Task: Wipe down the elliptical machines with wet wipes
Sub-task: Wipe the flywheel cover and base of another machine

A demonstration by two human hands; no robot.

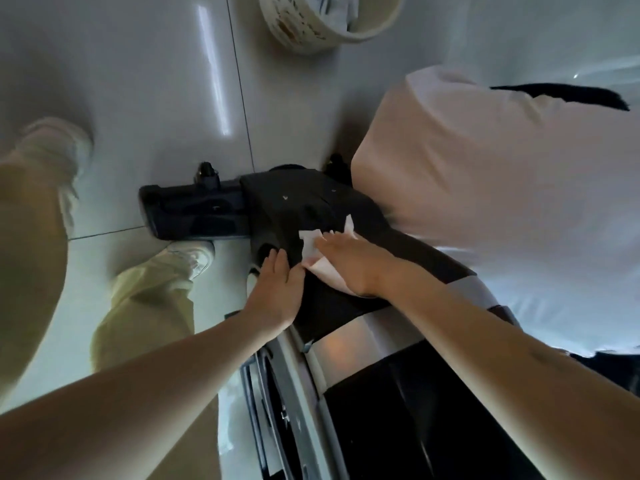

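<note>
The elliptical machine's black lower housing (294,206) runs down to a black floor stabiliser bar (194,213). A white wet wipe (313,245) lies flat on the housing. My right hand (353,261) presses the wipe against the black surface with straight fingers. My left hand (273,292) rests flat on the housing's left side, just beside the wipe, fingers extended. Below the hands the machine continues as a silver band (349,344) and a black panel (415,410).
A cream bucket (311,22) stands on the glossy grey tiled floor (138,81) beyond the machine. My legs in pale trousers and light shoes (194,254) are left of the machine. A white shirt (502,188) fills the right side.
</note>
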